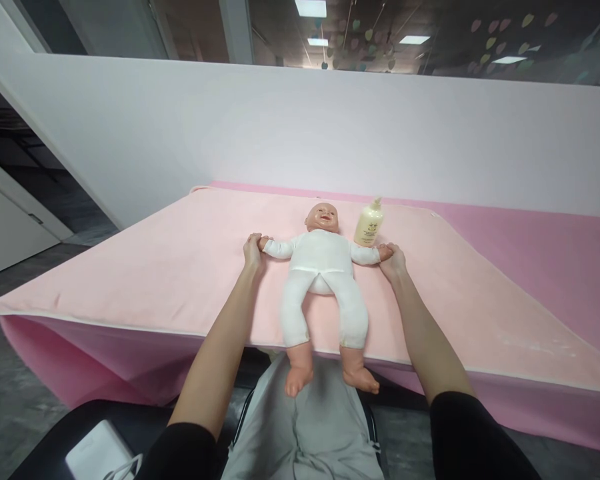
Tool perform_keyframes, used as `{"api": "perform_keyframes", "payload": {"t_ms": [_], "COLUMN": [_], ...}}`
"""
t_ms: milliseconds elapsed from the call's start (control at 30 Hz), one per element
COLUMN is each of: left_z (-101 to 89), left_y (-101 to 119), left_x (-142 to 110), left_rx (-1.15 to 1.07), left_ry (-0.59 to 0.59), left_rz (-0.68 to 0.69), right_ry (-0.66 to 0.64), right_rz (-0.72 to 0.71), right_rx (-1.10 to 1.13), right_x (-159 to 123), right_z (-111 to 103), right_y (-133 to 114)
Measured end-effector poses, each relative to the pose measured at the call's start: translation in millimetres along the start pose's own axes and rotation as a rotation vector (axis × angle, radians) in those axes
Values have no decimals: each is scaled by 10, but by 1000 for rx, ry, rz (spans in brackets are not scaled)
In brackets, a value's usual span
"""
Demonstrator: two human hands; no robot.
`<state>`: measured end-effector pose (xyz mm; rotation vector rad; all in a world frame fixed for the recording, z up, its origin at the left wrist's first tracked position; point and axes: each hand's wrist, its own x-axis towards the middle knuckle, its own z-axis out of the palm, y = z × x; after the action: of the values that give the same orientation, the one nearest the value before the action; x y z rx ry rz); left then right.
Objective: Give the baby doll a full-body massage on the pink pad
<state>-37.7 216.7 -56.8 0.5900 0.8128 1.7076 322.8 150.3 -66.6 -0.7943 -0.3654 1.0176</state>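
A baby doll (322,252) with a white cloth body lies on its back on the pink blanket (180,267), head away from me. Its bare feet hang over the table's front edge above my lap. Both doll arms are stretched out sideways. My left hand (253,251) is closed around the doll's hand on the left side. On the other side, my right hand (394,263) grips the doll's other hand, fingers partly hidden. Just behind that doll arm stands a pale yellow pump bottle (369,224), close to the doll's head.
Behind the table rises a white wall (330,133) with a window above it. A darker pink cloth (530,253) shows under the blanket at right. At lower left a white device with a cable (100,453) rests on a black chair (145,413).
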Motion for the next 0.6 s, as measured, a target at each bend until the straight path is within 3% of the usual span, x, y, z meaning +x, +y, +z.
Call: {"api": "perform_keyframes", "payload": {"t_ms": [167, 400, 600], "left_z": [-4, 0, 23], "left_y": [-23, 8, 1], "left_x": [2, -39, -31], "left_rx": [96, 60, 77], "left_ry": [-10, -112, 13], "left_rz": [4, 14, 17], "right_ry": [31, 51, 100], "right_rz": [-18, -36, -45], "right_rx": [-28, -88, -122], "right_x": [-7, -2, -53], "right_z": [22, -14, 62], "right_y": [12, 8, -14]}}
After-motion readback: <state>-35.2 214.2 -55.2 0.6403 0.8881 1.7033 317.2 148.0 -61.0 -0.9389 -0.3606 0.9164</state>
